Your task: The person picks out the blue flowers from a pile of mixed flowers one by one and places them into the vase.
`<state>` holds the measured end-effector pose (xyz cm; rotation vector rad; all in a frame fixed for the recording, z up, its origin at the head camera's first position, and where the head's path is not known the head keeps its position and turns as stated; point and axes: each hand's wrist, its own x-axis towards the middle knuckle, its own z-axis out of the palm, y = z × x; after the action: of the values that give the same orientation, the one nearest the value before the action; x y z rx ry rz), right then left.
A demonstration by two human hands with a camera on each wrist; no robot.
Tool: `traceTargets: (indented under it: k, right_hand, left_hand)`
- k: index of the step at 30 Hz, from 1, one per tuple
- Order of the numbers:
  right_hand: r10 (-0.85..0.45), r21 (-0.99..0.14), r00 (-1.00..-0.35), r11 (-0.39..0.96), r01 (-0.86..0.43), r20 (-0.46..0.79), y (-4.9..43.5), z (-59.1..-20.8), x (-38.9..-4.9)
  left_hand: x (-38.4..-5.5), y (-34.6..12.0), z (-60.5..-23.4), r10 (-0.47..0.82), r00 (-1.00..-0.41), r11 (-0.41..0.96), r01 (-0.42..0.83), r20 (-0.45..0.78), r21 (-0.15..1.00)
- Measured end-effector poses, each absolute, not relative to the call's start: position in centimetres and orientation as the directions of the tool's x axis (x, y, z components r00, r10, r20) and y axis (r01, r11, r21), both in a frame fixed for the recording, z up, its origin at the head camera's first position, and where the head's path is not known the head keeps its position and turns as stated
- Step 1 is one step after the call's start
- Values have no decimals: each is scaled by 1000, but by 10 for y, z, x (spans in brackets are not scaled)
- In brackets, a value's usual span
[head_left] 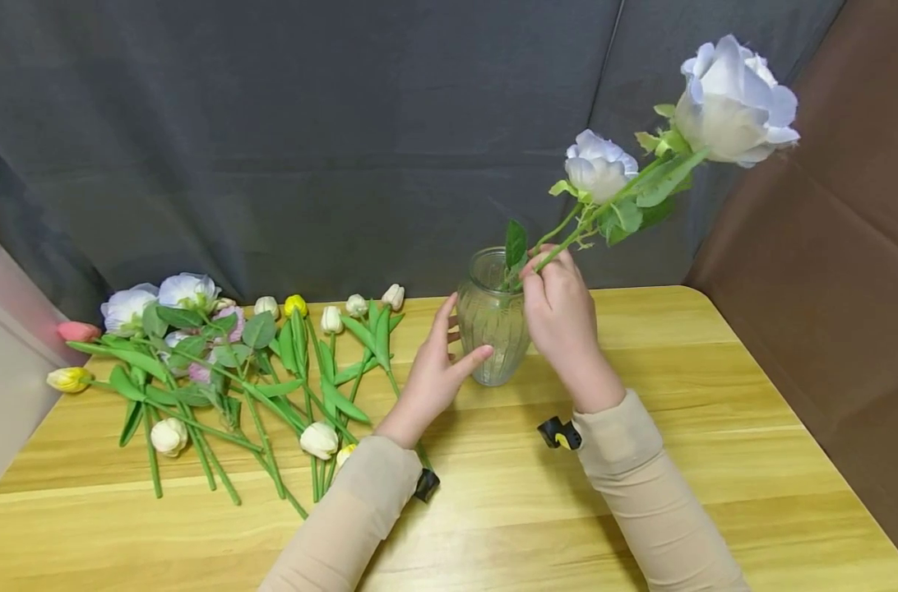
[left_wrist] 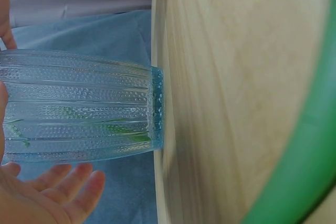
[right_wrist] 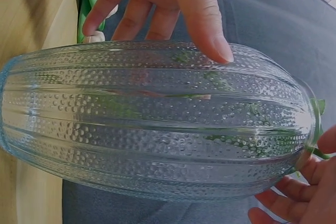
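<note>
A ribbed clear glass vase [head_left: 496, 349] stands upright on the table. My left hand [head_left: 432, 374] steadies it from the left, thumb across its front and fingers behind; the right wrist view shows the thumb [right_wrist: 212, 38] on the dimpled glass. My right hand [head_left: 563, 325] pinches the green stem of a pale lilac-white rose [head_left: 738, 107] right at the vase's rim. A smaller bloom [head_left: 600, 167] sits on the same spray, which leans up to the right. A leaf [head_left: 516, 242] shows over the mouth, and green parts show through the glass.
Loose artificial flowers lie across the left of the table [head_left: 715, 493]: white tulips [head_left: 319, 440], yellow tulips [head_left: 69, 379], a pink tulip [head_left: 79, 331] and more pale roses [head_left: 187, 292]. A dark grey curtain [head_left: 308, 148] hangs behind; a brown panel [head_left: 826, 247] stands at the right.
</note>
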<state>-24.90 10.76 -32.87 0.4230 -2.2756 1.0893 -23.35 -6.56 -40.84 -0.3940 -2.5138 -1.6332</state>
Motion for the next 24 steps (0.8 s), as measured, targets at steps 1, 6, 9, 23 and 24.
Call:
traceTargets:
  k: [1, 6, 9, 23, 24]
  right_hand:
    - [-41, -602, -786, 619, -505, 617, 108, -328, -249]
    - [-101, -593, -834, 657, -465, 543, 109, -321, -249]
    - [-131, -595, -878, 689, -414, 460, 109, -316, -249]
    - [-174, -551, -894, 734, -398, 413, 110, -312, -246]
    - [-158, -566, -891, 722, -399, 425, 110, -313, -246]
  left_hand:
    - [-233, -65, -408, 154, -959, 386, 280, 238, 879]
    - [-233, -65, -408, 156, -958, 393, 282, 239, 875]
    - [-233, -65, -408, 156, -959, 392, 280, 237, 876]
    - [-234, -66, -408, 165, -958, 395, 282, 235, 874]
    - [-234, -66, -409, 165, -958, 396, 284, 236, 873]
